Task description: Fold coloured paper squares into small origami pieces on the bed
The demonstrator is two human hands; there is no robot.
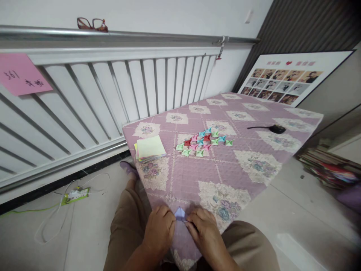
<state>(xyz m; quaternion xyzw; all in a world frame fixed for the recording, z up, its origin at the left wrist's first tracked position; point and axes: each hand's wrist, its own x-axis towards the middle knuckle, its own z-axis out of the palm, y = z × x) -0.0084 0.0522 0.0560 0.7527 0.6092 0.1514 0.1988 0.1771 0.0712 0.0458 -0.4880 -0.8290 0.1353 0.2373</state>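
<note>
A small piece of folded lavender paper (pixel 179 213) with a pointed top lies at the near edge of the table, between my two hands. My left hand (pixel 160 226) pinches its left side, fingers curled. On its right side, my right hand (pixel 203 229) grips the paper between thumb and fingers. Farther up the cloth stands a cluster of several small folded paper pieces (pixel 200 142) in green, pink, red and blue. To the left of them rests a stack of square paper sheets (pixel 150 147), pale yellow on top.
A purple flowered tablecloth (pixel 194 169) covers the table. Toward the right lies a black object with a thin handle (pixel 276 129). A white radiator (pixel 158 82) runs along the wall, with glasses (pixel 92 24) on the pipe above. A power strip (pixel 75 195) is on the floor.
</note>
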